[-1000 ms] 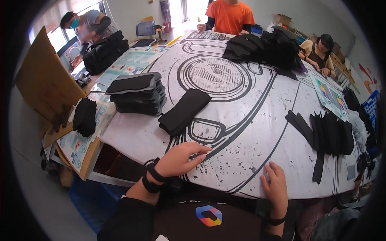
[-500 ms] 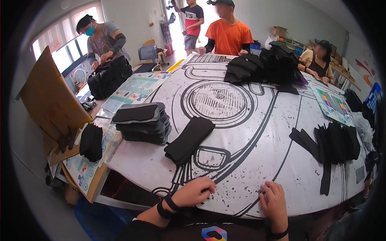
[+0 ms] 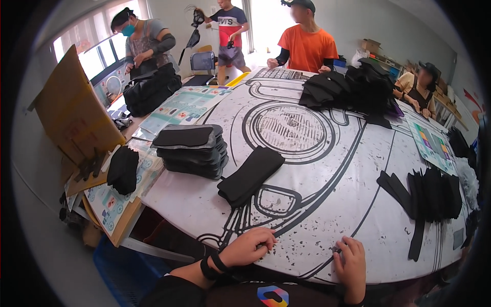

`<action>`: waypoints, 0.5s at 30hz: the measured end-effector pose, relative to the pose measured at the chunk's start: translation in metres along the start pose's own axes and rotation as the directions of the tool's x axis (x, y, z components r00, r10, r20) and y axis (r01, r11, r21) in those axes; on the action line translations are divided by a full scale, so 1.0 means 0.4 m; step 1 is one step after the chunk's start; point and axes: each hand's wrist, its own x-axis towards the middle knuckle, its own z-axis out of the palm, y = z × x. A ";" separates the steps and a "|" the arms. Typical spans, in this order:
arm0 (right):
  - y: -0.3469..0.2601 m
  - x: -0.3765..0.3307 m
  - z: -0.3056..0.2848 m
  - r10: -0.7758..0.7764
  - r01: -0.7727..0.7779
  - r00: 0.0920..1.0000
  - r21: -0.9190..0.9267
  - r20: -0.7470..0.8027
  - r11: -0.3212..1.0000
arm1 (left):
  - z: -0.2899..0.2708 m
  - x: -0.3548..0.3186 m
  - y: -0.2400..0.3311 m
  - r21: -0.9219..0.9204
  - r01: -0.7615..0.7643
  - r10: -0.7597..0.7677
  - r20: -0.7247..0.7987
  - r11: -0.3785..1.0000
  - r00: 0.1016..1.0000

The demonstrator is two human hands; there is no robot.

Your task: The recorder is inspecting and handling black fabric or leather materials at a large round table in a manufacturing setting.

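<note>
My left hand [image 3: 250,246] lies on the white table cover [image 3: 317,225] near its front edge, loosely bent, with a gap between thumb and fingers and nothing seen in it. Black bands circle that wrist. Farther right, my right hand [image 3: 351,263] rests at the same edge with its fingers apart, holding nothing. Beyond my left hand lies a small stack of long black fabric pieces [image 3: 251,176]. Left of it stands a taller stack of grey and black padded pieces [image 3: 190,152]. Several narrow black strips [image 3: 429,195] fan out on the right side.
A large heap of black fabric pieces [image 3: 353,89] covers the far side, before a person in orange [image 3: 309,48]. Others stand or sit around. At left are a cardboard sheet [image 3: 76,102], a black bag [image 3: 152,89], printed sheets [image 3: 179,110] and a black bundle [image 3: 124,171].
The view has shifted slightly, so the table things sit farther right. Both my hands stay in place. In the background, a person has stepped forward carrying a dark strapped item, and the masked person has straightened up.
</note>
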 end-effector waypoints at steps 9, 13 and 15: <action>-0.002 -0.006 -0.008 0.020 -0.021 0.999 0.026 0.048 0.999 | -0.001 -0.006 0.003 -0.054 0.002 -0.005 -0.048 0.999 0.999; -0.006 -0.007 -0.010 0.038 -0.040 0.998 0.027 0.056 0.999 | 0.003 -0.009 0.001 -0.058 0.006 -0.010 -0.070 0.998 0.998; -0.007 -0.006 -0.010 0.039 -0.041 0.998 0.028 0.056 0.999 | 0.005 -0.011 0.000 -0.065 0.011 -0.016 -0.082 0.998 0.997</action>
